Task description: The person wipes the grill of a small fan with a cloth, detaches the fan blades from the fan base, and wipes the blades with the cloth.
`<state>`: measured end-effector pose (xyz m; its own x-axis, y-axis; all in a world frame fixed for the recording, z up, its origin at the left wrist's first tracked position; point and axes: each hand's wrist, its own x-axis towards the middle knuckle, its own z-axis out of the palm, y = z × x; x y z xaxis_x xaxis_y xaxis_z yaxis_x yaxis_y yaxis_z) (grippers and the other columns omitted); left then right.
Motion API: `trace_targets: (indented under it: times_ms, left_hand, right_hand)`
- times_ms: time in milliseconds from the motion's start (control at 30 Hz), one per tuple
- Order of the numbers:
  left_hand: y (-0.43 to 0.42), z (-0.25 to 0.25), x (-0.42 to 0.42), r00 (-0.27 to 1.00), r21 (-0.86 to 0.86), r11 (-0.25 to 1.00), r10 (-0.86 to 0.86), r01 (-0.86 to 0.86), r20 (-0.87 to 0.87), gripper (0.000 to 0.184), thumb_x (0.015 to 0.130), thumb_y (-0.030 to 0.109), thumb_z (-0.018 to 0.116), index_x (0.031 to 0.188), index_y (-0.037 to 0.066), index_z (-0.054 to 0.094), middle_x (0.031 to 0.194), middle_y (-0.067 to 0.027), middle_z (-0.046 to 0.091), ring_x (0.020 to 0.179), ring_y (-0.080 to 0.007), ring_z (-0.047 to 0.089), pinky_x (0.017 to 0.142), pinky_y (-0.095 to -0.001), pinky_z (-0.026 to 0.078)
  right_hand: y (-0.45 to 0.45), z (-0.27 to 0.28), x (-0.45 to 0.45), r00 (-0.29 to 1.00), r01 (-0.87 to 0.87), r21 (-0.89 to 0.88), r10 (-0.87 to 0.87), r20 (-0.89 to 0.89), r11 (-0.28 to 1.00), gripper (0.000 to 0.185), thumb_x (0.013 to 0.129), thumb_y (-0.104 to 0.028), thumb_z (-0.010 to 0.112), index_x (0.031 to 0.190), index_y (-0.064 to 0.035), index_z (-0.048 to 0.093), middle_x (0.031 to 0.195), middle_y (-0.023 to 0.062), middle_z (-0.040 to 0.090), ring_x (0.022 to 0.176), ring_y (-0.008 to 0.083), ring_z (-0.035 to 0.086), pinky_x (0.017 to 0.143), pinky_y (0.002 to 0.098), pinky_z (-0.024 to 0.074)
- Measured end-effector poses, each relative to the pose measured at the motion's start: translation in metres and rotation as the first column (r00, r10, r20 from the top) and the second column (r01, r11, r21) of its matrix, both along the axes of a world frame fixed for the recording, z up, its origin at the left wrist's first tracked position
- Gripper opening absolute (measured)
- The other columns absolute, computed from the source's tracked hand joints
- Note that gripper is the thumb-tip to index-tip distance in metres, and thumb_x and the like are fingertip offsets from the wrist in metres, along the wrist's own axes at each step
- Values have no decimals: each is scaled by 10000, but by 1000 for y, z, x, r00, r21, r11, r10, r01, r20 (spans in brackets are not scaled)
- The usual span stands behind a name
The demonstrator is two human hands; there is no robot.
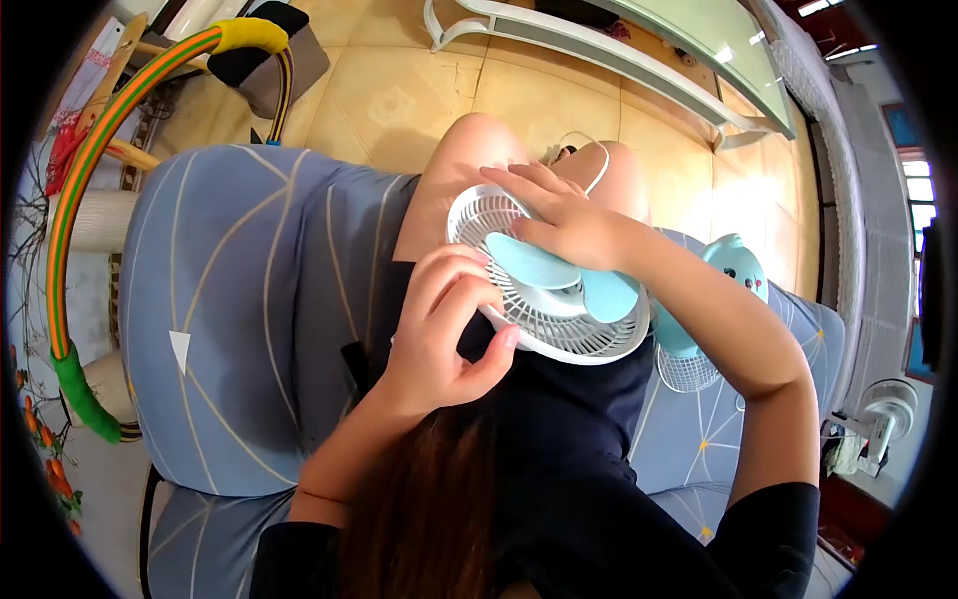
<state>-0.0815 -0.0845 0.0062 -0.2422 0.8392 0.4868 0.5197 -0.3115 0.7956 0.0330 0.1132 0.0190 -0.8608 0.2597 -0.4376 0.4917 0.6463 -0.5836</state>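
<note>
On my lap lies an opened small fan: a round white slatted grille [589,344] with pale blue fan blades [529,265] at its middle. My left hand [444,329] grips the near left rim, its fingers curled over the edge and its thumb apart below. From the right my right hand [569,225] reaches across the far side of the grille. Its fingers stretch over the rim, while the thumb is inside by the blades. The palm covers part of the blades and rim. A white cord [604,165] shows beyond this hand.
Beside my right forearm, a light blue fan body [733,265] and a separate wire grille [689,371] lie on the blue patterned sofa [230,299]. A striped hoop [75,230] stands at left. A glass-topped table [699,50] is ahead; another white fan [886,409] is far right.
</note>
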Motion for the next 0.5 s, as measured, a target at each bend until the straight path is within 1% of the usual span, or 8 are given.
trace_targets:
  times_ms: [33, 133, 233, 333, 433, 500]
  left_hand:
    - [-1, 0, 0, 1000, -4, 1000, 2, -2, 3, 220, 700, 78, 730, 850, 24, 578, 944, -147, 546, 1019, -356, 556, 919, -437, 463]
    - [0, -1, 0, 1000, -8, 1000, 4, -4, 12, 212, 698, 76, 725, 843, 24, 579, 928, -141, 543, 1004, -351, 556, 905, -433, 465]
    - [2, 0, -3, 1000, 2, 1000, -6, 6, 2, 205, 708, 77, 720, 844, 21, 577, 920, -142, 544, 991, -350, 558, 901, -431, 465]
    - [5, 3, -6, 1000, 9, 1000, -18, 19, -12, 192, 722, 72, 710, 847, 18, 575, 916, -144, 546, 981, -351, 560, 900, -430, 464]
    - [8, 6, -9, 999, 10, 999, -40, 40, -14, 174, 738, 63, 695, 852, 17, 572, 917, -145, 552, 977, -354, 561, 904, -430, 462]
    - [11, 7, -10, 998, 13, 999, -53, 53, -23, 162, 749, 56, 686, 856, 17, 571, 918, -144, 557, 977, -355, 561, 908, -431, 459]
  right_hand:
    - [0, 0, 0, 1000, -15, 21, 15, 17, 1000, 653, 973, -290, 513, 1574, -208, 272, 1566, 196, 291, 1440, 419, 304, 1180, 504, 268]
    - [3, -14, 2, 999, -4, -19, 4, -45, 1000, 684, 931, -344, 529, 1559, -207, 296, 1508, 241, 378, 1428, 460, 305, 1190, 540, 214]
    - [1, -11, 3, 995, 103, 8, -103, -14, 995, 665, 920, -363, 543, 1520, -136, 368, 1478, 232, 404, 1391, 470, 353, 1164, 531, 278]
    - [7, -10, 5, 996, 91, 89, -91, -9, 992, 624, 905, -388, 565, 1436, -70, 485, 1433, 225, 447, 1299, 452, 473, 1106, 492, 380]
    - [6, 5, 6, 984, 162, 68, -156, -83, 984, 509, 905, -321, 626, 1326, -37, 597, 1360, 206, 534, 1233, 371, 540, 1054, 410, 433]
    - [8, 12, 7, 988, 133, 151, -119, -95, 980, 515, 885, -342, 619, 1297, -33, 626, 1276, 222, 593, 1124, 386, 610, 1006, 421, 473]
